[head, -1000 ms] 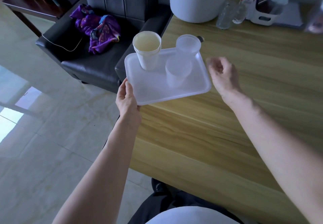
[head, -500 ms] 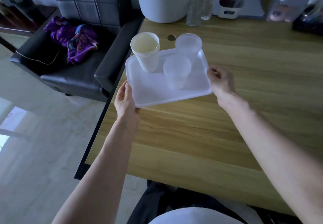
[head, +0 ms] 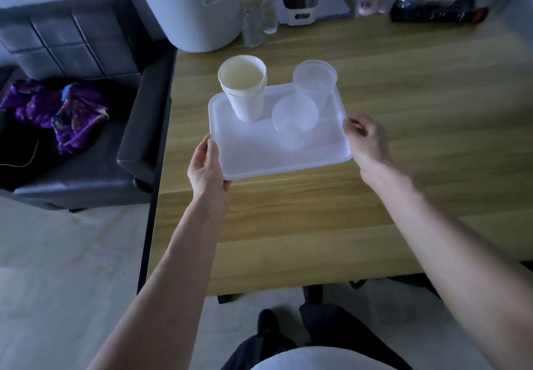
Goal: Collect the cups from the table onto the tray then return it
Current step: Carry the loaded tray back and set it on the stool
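A white plastic tray (head: 253,156) is held above the wooden table (head: 403,144), near its left edge. On it stand a white paper cup (head: 245,92) at the back left, a clear plastic cup (head: 314,84) at the back right, and a second clear cup (head: 294,124) in the middle. My left hand (head: 206,167) grips the tray's near left corner, thumb on the rim. My right hand (head: 366,141) grips the tray's right edge.
A large white cylinder (head: 196,3) stands at the table's back left, with clear bottles (head: 259,14), a small white bin (head: 300,6) and bags behind. A black leather seat (head: 95,127) with purple cloth (head: 63,112) sits left of the table. Tiled floor lies below.
My right hand has closed on the tray's right edge; one second ago it hovered open beside it. The view has shifted, so the tray now lies over the table.
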